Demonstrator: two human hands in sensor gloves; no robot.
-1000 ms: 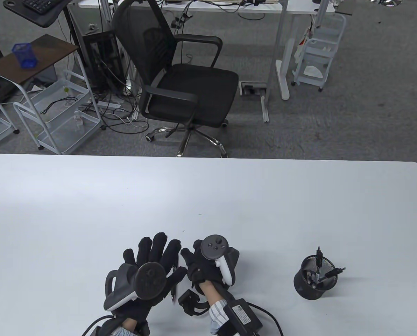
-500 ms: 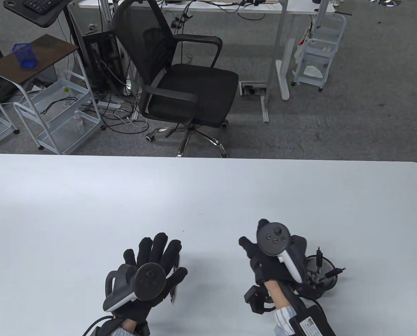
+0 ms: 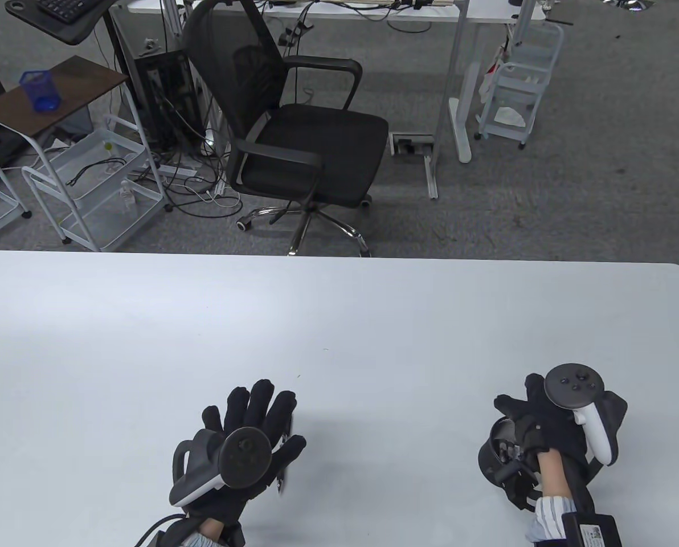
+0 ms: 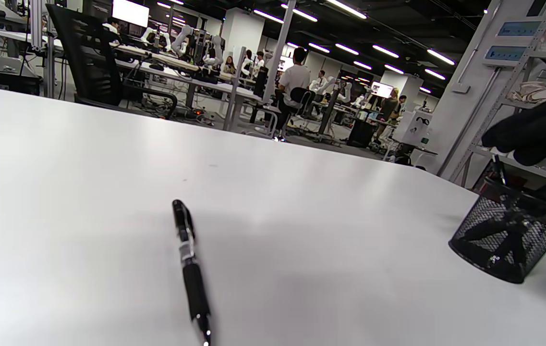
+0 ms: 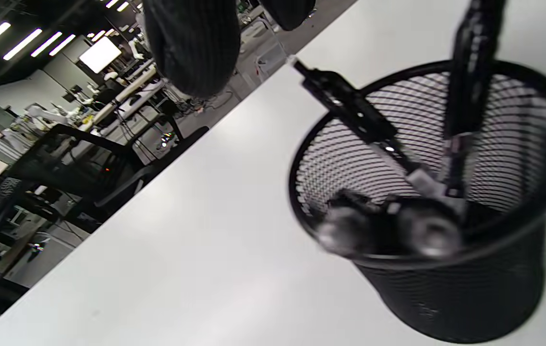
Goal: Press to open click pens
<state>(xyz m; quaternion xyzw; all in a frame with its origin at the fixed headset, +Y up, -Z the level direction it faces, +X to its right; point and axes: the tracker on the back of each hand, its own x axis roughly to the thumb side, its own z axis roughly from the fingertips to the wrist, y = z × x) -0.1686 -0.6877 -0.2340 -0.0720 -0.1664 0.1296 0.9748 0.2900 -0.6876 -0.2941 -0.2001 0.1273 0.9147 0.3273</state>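
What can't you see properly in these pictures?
- Table view: the right hand covers the black mesh cup, hiding its pens.
- Right wrist view: the pens in the cup are blurred, so their count is unclear.
- Left wrist view: the bottom edge cuts off the tip of the pen on the table.

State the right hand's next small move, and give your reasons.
Probably lower the right hand and pinch one pen in the mesh cup. The hand is over the cup, its fingers above the rim, holding nothing I can see.
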